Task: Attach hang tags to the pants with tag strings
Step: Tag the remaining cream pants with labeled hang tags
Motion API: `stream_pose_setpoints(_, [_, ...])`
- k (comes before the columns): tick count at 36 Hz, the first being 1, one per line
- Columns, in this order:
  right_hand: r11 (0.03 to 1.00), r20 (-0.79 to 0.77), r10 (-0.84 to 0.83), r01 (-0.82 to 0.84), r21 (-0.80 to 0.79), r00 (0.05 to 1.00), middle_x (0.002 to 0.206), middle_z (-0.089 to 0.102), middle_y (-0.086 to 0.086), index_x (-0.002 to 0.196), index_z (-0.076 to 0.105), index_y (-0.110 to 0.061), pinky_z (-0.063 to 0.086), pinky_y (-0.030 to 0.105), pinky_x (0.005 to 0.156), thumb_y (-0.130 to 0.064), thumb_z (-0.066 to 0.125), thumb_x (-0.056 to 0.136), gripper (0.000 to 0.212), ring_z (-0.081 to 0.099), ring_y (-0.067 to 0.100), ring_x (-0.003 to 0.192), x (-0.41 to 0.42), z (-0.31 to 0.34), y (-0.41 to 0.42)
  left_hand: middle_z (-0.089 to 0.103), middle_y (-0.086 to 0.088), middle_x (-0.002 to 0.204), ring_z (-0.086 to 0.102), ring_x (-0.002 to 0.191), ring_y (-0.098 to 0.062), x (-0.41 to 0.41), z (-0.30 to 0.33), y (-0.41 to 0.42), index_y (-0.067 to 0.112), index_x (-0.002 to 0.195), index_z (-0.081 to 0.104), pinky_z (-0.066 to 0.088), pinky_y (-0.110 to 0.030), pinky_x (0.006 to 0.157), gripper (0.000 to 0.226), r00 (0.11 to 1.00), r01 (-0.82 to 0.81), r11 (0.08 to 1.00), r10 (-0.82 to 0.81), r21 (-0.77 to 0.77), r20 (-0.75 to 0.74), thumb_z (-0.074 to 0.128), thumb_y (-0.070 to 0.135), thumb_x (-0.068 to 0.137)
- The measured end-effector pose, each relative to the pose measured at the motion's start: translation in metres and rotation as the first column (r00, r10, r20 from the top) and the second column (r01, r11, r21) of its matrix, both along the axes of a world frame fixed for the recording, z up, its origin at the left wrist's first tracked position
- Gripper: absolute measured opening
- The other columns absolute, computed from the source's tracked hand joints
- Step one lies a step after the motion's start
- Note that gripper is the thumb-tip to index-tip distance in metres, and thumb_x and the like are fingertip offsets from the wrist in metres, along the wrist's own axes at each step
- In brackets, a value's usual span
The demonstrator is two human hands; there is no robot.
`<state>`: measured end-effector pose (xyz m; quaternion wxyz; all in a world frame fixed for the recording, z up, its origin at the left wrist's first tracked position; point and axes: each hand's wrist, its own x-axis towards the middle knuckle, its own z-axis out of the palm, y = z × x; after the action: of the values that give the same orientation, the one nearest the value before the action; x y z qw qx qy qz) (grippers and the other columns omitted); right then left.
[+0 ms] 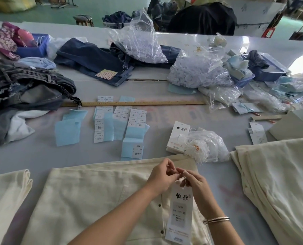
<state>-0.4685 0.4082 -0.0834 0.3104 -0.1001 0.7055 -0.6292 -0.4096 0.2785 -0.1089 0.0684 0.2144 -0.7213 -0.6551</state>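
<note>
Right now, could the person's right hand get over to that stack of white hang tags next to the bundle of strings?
Probably yes, once freed. The stack of hang tags lies just beyond the right hand, with only flat cream pants between. But both it and the left hand are pinching a string on a hang tag.

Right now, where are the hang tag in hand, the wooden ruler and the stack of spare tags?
hang tag (180, 212): head view, middle of its printed face.
wooden ruler (138, 103): head view, mid-length of its top face.
stack of spare tags (177, 138): head view, top tag's face.

I see cream pants (97, 197), a white hang tag (180, 214) with black characters, pale blue label sheets (67, 129), and a grey tabletop (165, 89).
</note>
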Motion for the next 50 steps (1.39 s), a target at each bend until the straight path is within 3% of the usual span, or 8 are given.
stream_pose_setpoints(8, [1.0, 0.029, 0.023, -0.022, -0.019, 0.999, 0.072, 0.066, 0.003, 0.106, 0.072, -0.007, 0.042, 0.015, 0.059, -0.005, 0.049, 0.094, 0.025, 0.05, 0.012, 0.06, -0.001, 0.001, 0.0, 0.065, 0.0, 0.077, 0.063, 0.074, -0.013, -0.001, 0.002, 0.0, 0.024, 0.08, 0.043, 0.055, -0.036, 0.081, 0.032, 1.0, 0.026, 0.998, -0.026, -0.057, 0.005, 0.072, 0.009, 0.083])
stream_pose_setpoints(19, [0.999, 0.032, 0.042, -0.043, 0.019, 0.999, 0.065, 0.066, 0.002, 0.097, 0.075, -0.013, 0.042, 0.014, 0.058, -0.004, 0.049, 0.094, 0.028, 0.053, 0.008, 0.06, -0.002, -0.002, -0.001, 0.067, 0.002, 0.078, 0.061, 0.067, 0.0, 0.001, 0.0, 0.001, 0.023, 0.08, 0.041, 0.047, -0.012, 0.07, 0.034, 0.999, 0.038, 0.996, -0.037, -0.076, 0.012, 0.07, 0.006, 0.085])
stream_pose_setpoints(25, [0.998, 0.029, 0.049, -0.05, 0.037, 0.998, 0.064, 0.065, 0.007, 0.093, 0.077, -0.013, 0.041, 0.013, 0.055, -0.003, 0.05, 0.092, 0.029, 0.052, 0.009, 0.058, -0.006, -0.005, -0.001, 0.068, 0.003, 0.077, 0.063, 0.066, 0.001, 0.0, -0.003, 0.001, 0.023, 0.08, 0.041, 0.048, -0.012, 0.07, 0.034, 0.999, 0.038, 0.997, -0.037, -0.062, 0.01, 0.071, 0.008, 0.084])
stream_pose_setpoints(30, [0.996, 0.048, 0.087, -0.088, 0.02, 0.995, 0.067, 0.066, 0.004, 0.094, 0.078, -0.016, 0.04, 0.011, 0.055, -0.004, 0.05, 0.091, 0.031, 0.051, 0.007, 0.057, -0.008, -0.006, 0.001, 0.07, -0.005, 0.081, 0.066, 0.074, -0.013, 0.001, 0.0, 0.001, 0.021, 0.08, 0.042, 0.054, -0.03, 0.082, 0.032, 1.0, 0.025, 0.999, -0.025, -0.025, 0.007, 0.07, 0.007, 0.084])
stream_pose_setpoints(39, [0.994, 0.107, 0.08, -0.087, 0.065, 0.991, 0.082, 0.072, 0.004, 0.107, 0.074, -0.026, 0.035, 0.022, 0.061, -0.012, 0.049, 0.092, 0.032, 0.057, 0.01, 0.062, -0.006, -0.011, 0.004, 0.066, 0.004, 0.076, 0.063, 0.069, -0.001, 0.002, 0.0, 0.008, 0.017, 0.079, 0.045, 0.053, -0.019, 0.074, 0.029, 1.0, 0.0, 1.0, 0.0, 0.02, -0.011, 0.069, 0.003, 0.085])
stream_pose_setpoints(43, [0.994, 0.122, 0.061, -0.071, 0.079, 0.991, 0.085, 0.072, 0.002, 0.109, 0.073, -0.024, 0.04, 0.024, 0.064, -0.014, 0.049, 0.092, 0.031, 0.058, 0.011, 0.071, -0.006, -0.019, 0.005, 0.066, 0.009, 0.077, 0.061, 0.067, 0.004, 0.002, -0.003, 0.01, 0.021, 0.084, 0.049, 0.048, -0.011, 0.069, 0.026, 1.0, -0.028, 1.0, 0.028, -0.006, 0.007, 0.073, 0.011, 0.083])
stream_pose_setpoints(47, [0.997, 0.096, -0.072, 0.068, 0.042, 0.993, 0.116, 0.067, -0.005, 0.123, 0.059, -0.027, 0.044, 0.032, 0.086, -0.008, 0.049, 0.094, 0.037, 0.061, 0.017, 0.104, -0.004, -0.031, 0.009, 0.064, 0.009, 0.096, 0.06, 0.08, -0.002, 0.01, -0.01, 0.002, 0.029, 0.092, 0.053, 0.046, -0.007, 0.071, 0.022, 0.994, -0.089, 0.993, 0.093, -0.078, 0.05, 0.07, 0.017, 0.085])
stream_pose_setpoints(50, [0.979, 0.03, -0.201, 0.2, 0.03, 0.979, 0.13, 0.058, -0.004, 0.13, 0.056, -0.019, 0.04, 0.03, 0.093, -0.003, 0.05, 0.093, 0.041, 0.052, 0.015, 0.121, 0.002, -0.03, 0.011, 0.059, 0.009, 0.104, 0.059, 0.091, -0.011, 0.035, -0.021, -0.024, 0.024, 0.101, 0.057, 0.045, -0.01, 0.074, 0.017, 0.979, -0.14, 0.947, 0.176, -0.288, 0.102, 0.064, 0.016, 0.088])
